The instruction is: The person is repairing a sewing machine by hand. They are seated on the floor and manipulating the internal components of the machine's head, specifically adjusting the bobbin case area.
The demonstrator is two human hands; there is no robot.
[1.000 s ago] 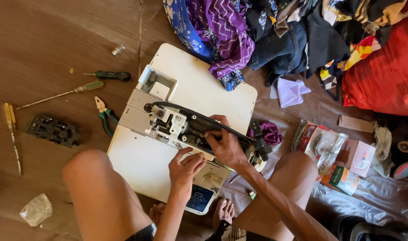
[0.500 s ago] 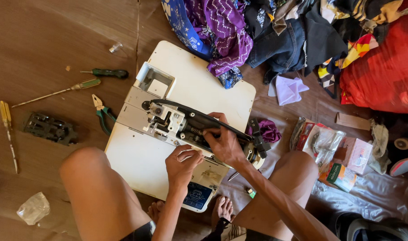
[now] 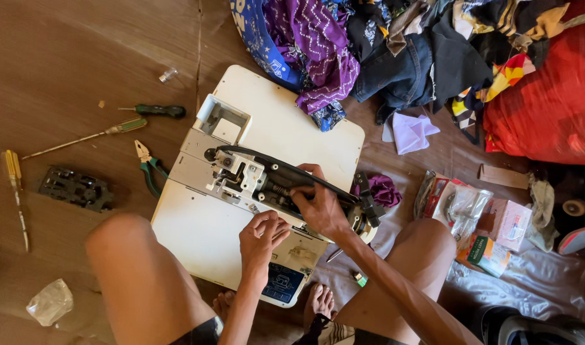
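Observation:
A white sewing machine (image 3: 286, 128) lies on its side on the brown floor between my knees, its open underside showing metal parts (image 3: 241, 176) and a black belt (image 3: 267, 160). My right hand (image 3: 321, 204) reaches into the mechanism near the middle, fingers curled around parts under the belt. My left hand (image 3: 260, 233) rests on the machine's lower edge with fingers bent, pinching something too small to make out.
Screwdrivers (image 3: 155, 110) (image 3: 88, 135) (image 3: 14, 185), green-handled pliers (image 3: 148, 169) and a dark metal plate (image 3: 75, 188) lie on the floor to the left. A pile of clothes (image 3: 395, 57) and a red cushion (image 3: 548, 108) sit at the top right. Small boxes and packets (image 3: 484, 223) lie right.
Both hands stay at the mechanism with only small finger shifts. The camera view has drifted slightly.

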